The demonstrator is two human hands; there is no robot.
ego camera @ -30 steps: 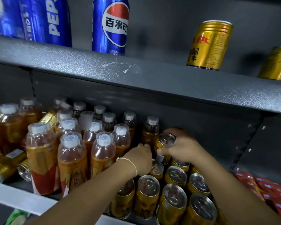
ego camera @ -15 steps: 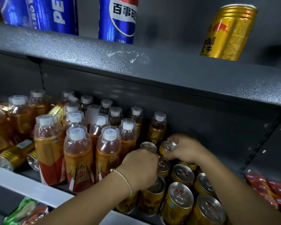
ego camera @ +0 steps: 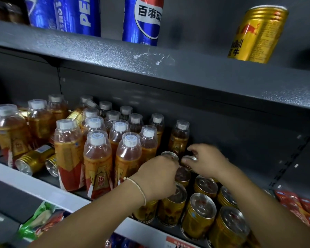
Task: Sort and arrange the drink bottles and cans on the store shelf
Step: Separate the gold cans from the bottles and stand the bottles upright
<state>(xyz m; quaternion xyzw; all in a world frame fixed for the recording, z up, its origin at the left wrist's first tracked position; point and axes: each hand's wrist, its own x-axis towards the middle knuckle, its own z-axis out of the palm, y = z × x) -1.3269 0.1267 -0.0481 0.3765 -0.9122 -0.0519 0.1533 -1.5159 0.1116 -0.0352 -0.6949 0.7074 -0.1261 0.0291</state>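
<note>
On the middle shelf (ego camera: 34,185) stand several amber drink bottles (ego camera: 97,158) with white caps, and to their right several gold cans (ego camera: 199,213) in rows. My left hand (ego camera: 157,178) is closed around the top of a gold can (ego camera: 169,155) at the back of the can rows. My right hand (ego camera: 206,161) grips the rim of a neighbouring gold can (ego camera: 189,159), just in front of a lone amber bottle (ego camera: 180,138). Both cans' bodies are mostly hidden by my hands.
Two gold cans (ego camera: 34,161) lie on their sides at the left among the bottles. The upper shelf (ego camera: 186,68) carries blue Pepsi cans (ego camera: 143,20) and a gold Red Bull can (ego camera: 256,34). Red packets (ego camera: 301,208) lie at the right; snack bags (ego camera: 41,219) lie below.
My right hand lowered its can from a raised tilt down behind the can rows. My left hand moved up onto a second can beside it. The camera has shifted closer.
</note>
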